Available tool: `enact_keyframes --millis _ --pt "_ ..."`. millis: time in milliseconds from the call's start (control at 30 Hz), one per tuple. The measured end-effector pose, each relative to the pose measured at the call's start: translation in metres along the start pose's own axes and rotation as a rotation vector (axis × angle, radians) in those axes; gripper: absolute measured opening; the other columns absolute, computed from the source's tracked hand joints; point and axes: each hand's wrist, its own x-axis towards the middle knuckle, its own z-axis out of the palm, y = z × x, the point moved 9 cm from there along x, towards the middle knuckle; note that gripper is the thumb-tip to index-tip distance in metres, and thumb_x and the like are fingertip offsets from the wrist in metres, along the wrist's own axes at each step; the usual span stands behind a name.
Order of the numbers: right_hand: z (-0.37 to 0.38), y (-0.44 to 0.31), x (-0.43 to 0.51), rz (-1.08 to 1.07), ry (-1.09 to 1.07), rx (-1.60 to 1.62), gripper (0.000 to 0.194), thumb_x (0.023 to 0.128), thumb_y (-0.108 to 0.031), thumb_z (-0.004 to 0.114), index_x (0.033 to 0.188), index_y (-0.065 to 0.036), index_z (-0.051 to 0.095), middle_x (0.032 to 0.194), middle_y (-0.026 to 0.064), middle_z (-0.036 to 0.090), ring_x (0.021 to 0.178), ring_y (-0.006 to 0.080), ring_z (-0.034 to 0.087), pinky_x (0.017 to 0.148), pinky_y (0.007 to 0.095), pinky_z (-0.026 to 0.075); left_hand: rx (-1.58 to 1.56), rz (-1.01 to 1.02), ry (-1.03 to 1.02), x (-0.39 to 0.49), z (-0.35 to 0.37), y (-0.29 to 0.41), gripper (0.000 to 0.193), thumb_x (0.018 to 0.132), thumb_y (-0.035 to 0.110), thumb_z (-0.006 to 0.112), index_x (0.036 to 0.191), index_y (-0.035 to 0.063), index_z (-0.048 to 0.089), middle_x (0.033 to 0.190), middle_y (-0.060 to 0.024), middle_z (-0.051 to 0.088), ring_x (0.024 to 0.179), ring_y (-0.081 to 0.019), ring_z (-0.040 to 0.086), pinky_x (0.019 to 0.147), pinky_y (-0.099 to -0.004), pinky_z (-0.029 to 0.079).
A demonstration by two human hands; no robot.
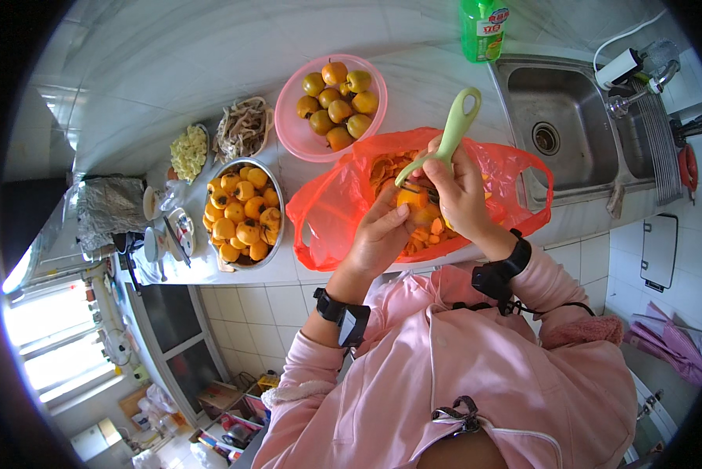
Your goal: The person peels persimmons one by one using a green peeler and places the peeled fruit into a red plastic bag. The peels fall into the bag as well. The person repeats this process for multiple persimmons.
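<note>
My left hand holds an orange persimmon by its side, over an open red plastic bag. In my right hand is a light green peeler, its blade end close against the fruit. Orange peelings lie in the bag beneath both hands. To the left stands a metal bowl full of peeled persimmons. Behind the bag, a pink plastic basin holds several unpeeled persimmons.
A steel double sink with a faucet is at the right, a green detergent bottle behind. At the left are a bowl of dried food, pale cut pieces, and a dish with chopsticks.
</note>
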Motion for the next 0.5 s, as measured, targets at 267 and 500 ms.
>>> enact_keyframes --millis 267,500 --pt "0.016 -0.015 -0.001 -0.163 -0.312 -0.244 0.018 0.094 -0.013 0.057 0.106 -0.004 0.047 0.096 0.003 0.046 0.091 0.0128 0.052 0.081 0.0288 0.046 -0.012 -0.273 -0.12 -0.012 0.002 -0.021 0.051 0.099 0.031 0.047 0.137 0.0035 0.03 0.119 -0.012 0.05 0.107 -0.023 0.053 0.09 -0.0414 0.047" --pt "0.001 -0.006 -0.007 0.069 -0.119 -0.15 0.019 0.096 -0.021 0.057 0.103 -0.005 0.051 0.093 0.0008 0.052 0.083 0.0085 0.049 0.076 0.0244 0.042 0.194 -0.053 -0.148 -0.008 0.016 0.002 0.053 0.099 0.028 0.048 0.14 0.0064 0.023 0.101 -0.0049 0.047 0.081 -0.0128 0.045 0.071 -0.0249 0.041"
